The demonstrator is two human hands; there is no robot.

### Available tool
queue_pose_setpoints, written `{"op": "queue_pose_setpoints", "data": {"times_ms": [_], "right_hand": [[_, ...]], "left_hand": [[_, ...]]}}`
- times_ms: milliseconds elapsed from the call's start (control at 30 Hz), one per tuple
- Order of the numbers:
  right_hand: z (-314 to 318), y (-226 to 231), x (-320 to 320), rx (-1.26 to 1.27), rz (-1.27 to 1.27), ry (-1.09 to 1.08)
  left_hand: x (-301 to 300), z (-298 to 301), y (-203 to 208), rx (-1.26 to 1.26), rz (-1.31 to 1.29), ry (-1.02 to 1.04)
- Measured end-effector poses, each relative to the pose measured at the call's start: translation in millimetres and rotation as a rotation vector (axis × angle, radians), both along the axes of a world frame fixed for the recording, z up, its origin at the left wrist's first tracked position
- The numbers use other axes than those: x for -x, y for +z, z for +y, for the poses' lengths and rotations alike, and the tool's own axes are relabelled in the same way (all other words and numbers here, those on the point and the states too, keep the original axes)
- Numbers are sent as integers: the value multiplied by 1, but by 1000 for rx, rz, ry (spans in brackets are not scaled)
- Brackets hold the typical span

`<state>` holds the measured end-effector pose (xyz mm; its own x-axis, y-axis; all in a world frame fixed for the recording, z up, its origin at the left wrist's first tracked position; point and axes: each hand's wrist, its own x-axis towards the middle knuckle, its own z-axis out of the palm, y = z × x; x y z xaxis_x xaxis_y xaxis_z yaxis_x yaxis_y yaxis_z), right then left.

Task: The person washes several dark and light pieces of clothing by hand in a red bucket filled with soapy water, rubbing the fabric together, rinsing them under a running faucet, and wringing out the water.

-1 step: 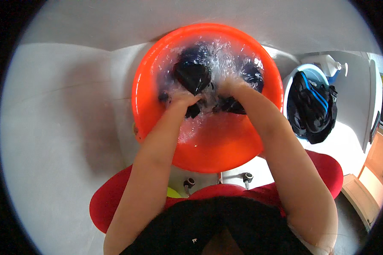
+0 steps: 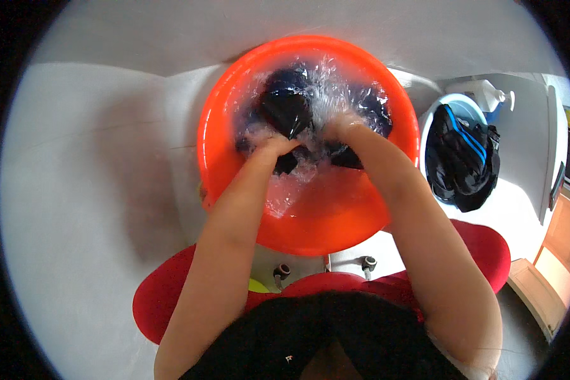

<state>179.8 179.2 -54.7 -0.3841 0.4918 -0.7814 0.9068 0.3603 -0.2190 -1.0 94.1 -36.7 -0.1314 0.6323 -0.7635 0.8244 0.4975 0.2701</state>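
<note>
A round orange basin holds splashing water and a dark navy-black wet garment, bunched and partly under water. My left hand is in the basin, closed on the garment's left part, its thumb showing and its other fingers covered by cloth and water. Just to the right, my right hand is curled like a fist over the garment's dark folds, its fingertips hidden by splashes. Water churns between and beyond the two hands, blurring the cloth there.
Right of the basin, a pale blue bucket holds black cloth with a blue stripe. A white pump bottle stands behind it. My red-clad knees flank the basin. A grey wall rises beyond; wheeled casters show below.
Splashes have shifted around the hands, and my right hand sits very slightly higher in the picture. Both hands stay at the garment.
</note>
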Motion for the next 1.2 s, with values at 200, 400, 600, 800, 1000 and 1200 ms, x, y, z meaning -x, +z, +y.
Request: {"op": "queue_pose_setpoints", "data": {"times_ms": [200,400,600,800,1000,1200], "right_hand": [[-61,46,14,-451,-96,477],[-107,163,-20,-197,168,54],[-78,316,-17,-510,539,-365],[-104,476,10,-755,765,-16],[-106,521,8,-929,829,-3],[-138,413,18,-682,589,36]], "left_hand": [[33,-19,29,12,-226,-7],[1,-69,117,-522,-381,600],[0,-123,178,-639,-571,808],[2,-173,212,-582,-903,957],[-17,-191,211,-328,-1201,1110],[-30,-197,186,-150,-1264,1318]]}}
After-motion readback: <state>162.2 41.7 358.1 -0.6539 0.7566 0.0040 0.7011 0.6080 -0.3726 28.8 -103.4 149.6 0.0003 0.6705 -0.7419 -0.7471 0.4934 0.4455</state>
